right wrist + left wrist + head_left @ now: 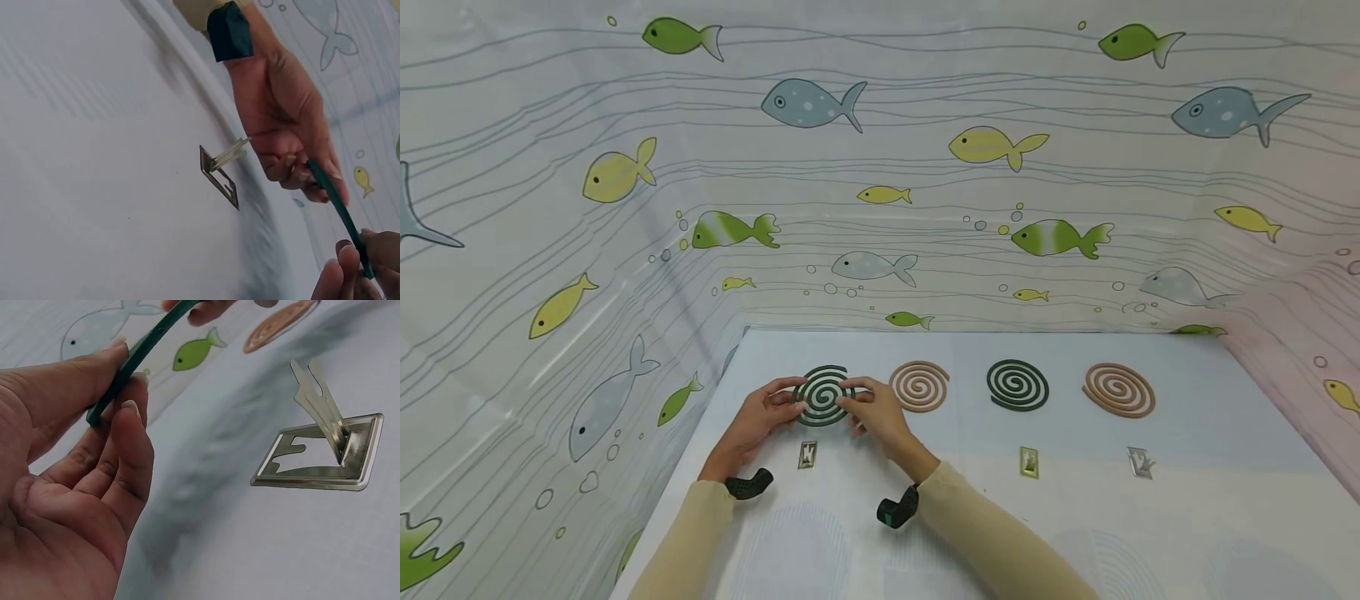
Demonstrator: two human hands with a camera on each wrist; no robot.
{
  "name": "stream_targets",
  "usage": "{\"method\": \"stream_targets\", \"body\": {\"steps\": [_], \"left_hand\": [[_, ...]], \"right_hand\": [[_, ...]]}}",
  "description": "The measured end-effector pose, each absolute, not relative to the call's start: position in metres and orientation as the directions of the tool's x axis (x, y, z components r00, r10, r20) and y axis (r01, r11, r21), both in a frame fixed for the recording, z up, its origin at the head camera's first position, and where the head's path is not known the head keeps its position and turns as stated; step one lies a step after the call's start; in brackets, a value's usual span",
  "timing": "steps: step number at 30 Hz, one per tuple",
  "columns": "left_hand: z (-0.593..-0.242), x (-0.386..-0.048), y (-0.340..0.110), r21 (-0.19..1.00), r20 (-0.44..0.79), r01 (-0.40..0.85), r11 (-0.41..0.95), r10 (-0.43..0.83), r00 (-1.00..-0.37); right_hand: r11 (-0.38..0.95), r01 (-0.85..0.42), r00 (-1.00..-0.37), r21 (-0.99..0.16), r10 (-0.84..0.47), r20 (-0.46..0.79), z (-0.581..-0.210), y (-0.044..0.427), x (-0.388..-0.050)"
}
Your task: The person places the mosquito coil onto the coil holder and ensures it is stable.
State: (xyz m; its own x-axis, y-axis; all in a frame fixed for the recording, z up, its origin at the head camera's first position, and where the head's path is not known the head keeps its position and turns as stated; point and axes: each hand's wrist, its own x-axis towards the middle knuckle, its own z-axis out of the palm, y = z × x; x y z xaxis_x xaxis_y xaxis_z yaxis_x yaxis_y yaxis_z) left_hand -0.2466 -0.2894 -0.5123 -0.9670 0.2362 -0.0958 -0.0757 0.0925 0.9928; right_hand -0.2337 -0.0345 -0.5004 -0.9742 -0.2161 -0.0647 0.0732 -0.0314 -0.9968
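Cream sleeves (1011, 537): nearest the lens, reaching in from the near side of the leftmost stand (807, 455)
Left hand (756, 425): thumb and fingertips clamp one rim of a dark green coil (824, 396)
Right hand (882, 418): thumb and fingers pinch the opposite rim
Dark green coil: raised off the table (1105, 525), just beyond the leftmost stand
Coil strands: apparently thin and brittle, best kept under light, even pressure, both rims moving together; a twist could snap them
Stand prongs (319, 415): upright, best given clearance, as a knock could tip the stand
Loose coils: orange (919, 386), green (1017, 385) and brown (1118, 389), beyond and right of the leftmost stand
Table: no container shows; coils lie directly on it
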Motion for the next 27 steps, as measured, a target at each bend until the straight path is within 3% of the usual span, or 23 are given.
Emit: {"method": "stream_targets", "body": {"steps": [27], "left_hand": [[-0.513,-0.236,-0.292,0.990,-0.076,-0.041,0.134,0.269,-0.960]], "right_hand": [[0.024,0.046,-0.968,-0.999,-0.245,-0.051,-0.502,-0.034,-0.224]]}}
